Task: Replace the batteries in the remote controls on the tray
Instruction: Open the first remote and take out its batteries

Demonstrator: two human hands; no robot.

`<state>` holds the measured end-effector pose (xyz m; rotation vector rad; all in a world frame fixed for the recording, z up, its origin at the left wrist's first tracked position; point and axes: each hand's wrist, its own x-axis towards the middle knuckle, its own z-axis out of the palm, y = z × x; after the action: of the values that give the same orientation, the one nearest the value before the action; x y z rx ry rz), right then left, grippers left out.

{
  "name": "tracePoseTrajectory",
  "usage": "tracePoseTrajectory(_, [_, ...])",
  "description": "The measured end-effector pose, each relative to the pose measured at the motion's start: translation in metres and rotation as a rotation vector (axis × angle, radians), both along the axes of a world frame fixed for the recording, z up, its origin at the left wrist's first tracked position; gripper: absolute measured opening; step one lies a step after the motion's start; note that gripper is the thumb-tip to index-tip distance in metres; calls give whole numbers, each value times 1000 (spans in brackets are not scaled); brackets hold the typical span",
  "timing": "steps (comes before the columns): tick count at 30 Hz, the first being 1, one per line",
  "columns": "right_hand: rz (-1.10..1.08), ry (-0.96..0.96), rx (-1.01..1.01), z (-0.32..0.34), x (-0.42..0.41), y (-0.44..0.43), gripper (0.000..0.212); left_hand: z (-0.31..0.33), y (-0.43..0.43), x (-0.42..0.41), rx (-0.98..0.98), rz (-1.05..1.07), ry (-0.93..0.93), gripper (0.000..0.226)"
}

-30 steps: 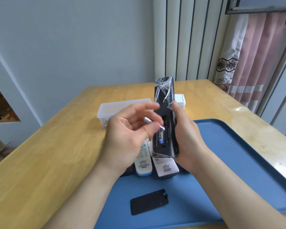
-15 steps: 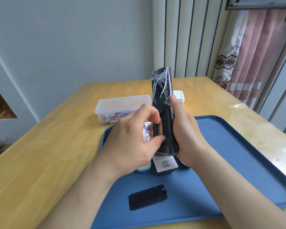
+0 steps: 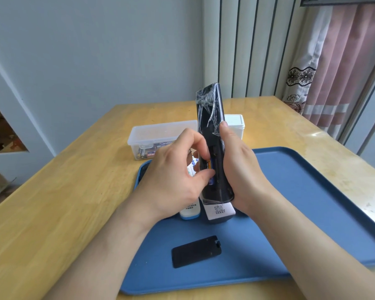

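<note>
- The right hand [image 3: 243, 169] is curled round the black remote [image 3: 212, 131], holding it nearly upright at centre frame with its open battery bay facing the camera.
- The left hand [image 3: 173, 178] pinches the battery [image 3: 210, 169] in that bay between thumb and forefinger.
- Cling film wraps the remote's upper end.
- Just below the hands, a white remote [image 3: 189, 211] and a dark remote with a white label [image 3: 220, 210] lie on the blue tray [image 3: 312, 213].
- The black battery cover [image 3: 196, 251] lies on the tray, lower centre.
- Behind the tray, a clear box of batteries [image 3: 152, 137] and a small white box [image 3: 236, 122] stand on the wooden table [image 3: 63, 202].
</note>
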<state>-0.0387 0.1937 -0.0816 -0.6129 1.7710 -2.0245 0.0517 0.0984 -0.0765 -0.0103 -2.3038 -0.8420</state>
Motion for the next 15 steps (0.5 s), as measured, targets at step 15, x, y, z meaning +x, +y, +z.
tracePoseTrajectory(15, [183, -64, -17, 11, 0, 11, 55, 2, -11, -4, -196, -27, -68, 23])
